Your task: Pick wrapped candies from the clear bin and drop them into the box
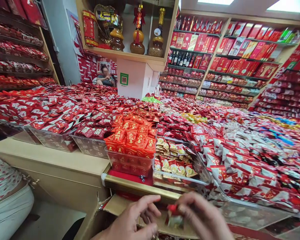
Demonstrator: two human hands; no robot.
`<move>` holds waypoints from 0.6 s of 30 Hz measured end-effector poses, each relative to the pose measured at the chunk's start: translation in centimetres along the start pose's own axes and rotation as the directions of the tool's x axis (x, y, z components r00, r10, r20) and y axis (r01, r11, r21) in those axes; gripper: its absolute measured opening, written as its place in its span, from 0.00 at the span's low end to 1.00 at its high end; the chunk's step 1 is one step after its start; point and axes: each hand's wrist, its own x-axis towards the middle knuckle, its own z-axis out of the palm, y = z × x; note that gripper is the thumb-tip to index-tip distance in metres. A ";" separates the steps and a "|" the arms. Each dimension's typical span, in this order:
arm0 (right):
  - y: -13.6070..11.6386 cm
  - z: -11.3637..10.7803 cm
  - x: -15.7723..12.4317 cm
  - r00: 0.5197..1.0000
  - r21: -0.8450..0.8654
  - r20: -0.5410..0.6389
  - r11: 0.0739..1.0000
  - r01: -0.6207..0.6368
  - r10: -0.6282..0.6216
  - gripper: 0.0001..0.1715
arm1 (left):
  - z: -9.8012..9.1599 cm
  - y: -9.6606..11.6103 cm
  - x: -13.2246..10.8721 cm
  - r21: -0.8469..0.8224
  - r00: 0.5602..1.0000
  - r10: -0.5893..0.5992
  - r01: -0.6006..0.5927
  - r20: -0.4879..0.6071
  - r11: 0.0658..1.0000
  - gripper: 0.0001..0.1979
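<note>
Over an opened cardboard box (120,207) at the bottom, my right hand (202,215) pinches a small candy packet (174,216), red at the top and pale below, blurred by motion. My left hand (136,218) is just left of it, fingers curved and apart, with nothing visible in them. Beyond my hands stands a clear bin of gold and red packets (176,166). Beside it on the left, a clear bin is heaped with bright red packets (132,135) bearing gold characters. What lies inside the box is mostly hidden by my hands.
Rows of clear bins (52,141) with red packets run along the counter (52,160). Red and white packets (235,163) fill the right side. A seated person (105,78) is at the back; another person's patterned clothing (2,180) shows at left. A cabinet (140,58) hangs overhead.
</note>
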 end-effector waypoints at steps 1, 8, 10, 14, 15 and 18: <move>-0.6 -1.2 1.6 0.995 0.011 -0.102 1.000 -0.020 0.021 0.13 | -0.6 -0.3 0.2 0.034 0.998 -0.009 0.011 -0.069 0.999 0.21; 1.0 -1.5 14.2 0.981 0.008 -0.065 0.983 -0.183 0.184 0.06 | -2.6 -3.3 1.7 0.145 0.955 -0.148 0.190 -0.257 0.971 0.14; 1.9 0.4 15.9 0.967 -0.036 0.045 0.968 -0.248 0.250 0.03 | -2.4 -3.4 1.6 0.160 0.951 -0.156 0.203 -0.265 0.966 0.13; 2.5 2.5 16.3 0.969 -0.211 0.125 0.960 -0.184 0.213 0.04 | -2.2 -3.1 1.2 0.238 0.949 -0.152 0.221 -0.277 0.946 0.12; 2.5 2.6 16.2 0.972 -0.259 0.130 0.953 -0.159 0.198 0.04 | -2.3 -3.0 1.2 0.266 0.950 -0.150 0.225 -0.274 0.937 0.12; 1.9 2.0 15.7 0.978 -0.406 0.133 0.909 -0.095 0.162 0.03 | -2.5 -3.1 1.4 0.340 0.963 -0.147 0.219 -0.224 0.915 0.12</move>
